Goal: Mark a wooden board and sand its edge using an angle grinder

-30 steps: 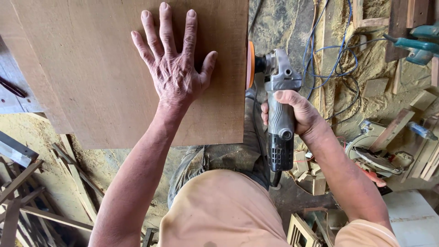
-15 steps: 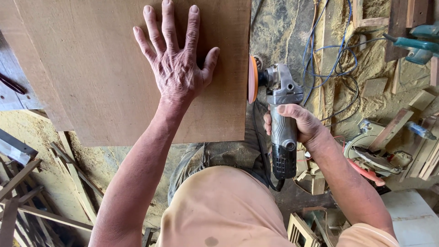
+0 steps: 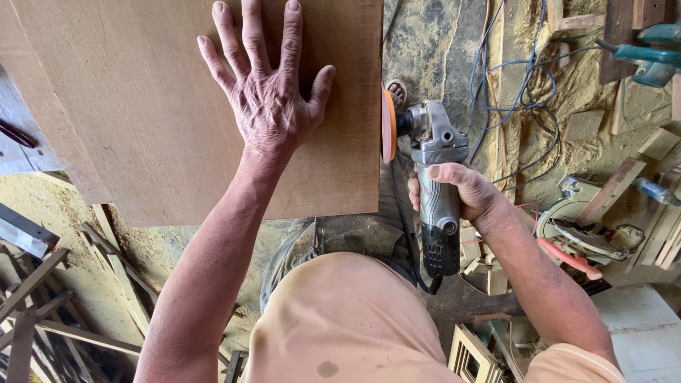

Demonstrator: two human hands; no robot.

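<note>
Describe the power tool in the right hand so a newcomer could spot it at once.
Find the big brown wooden board under the spread left hand. Just off its right edge, the right hand grips a grey angle grinder, the only tool with an orange disc.

Top of the wooden board (image 3: 142,128) and one left fingertip past the frame; teal tool (image 3: 649,53) cropped.
</note>
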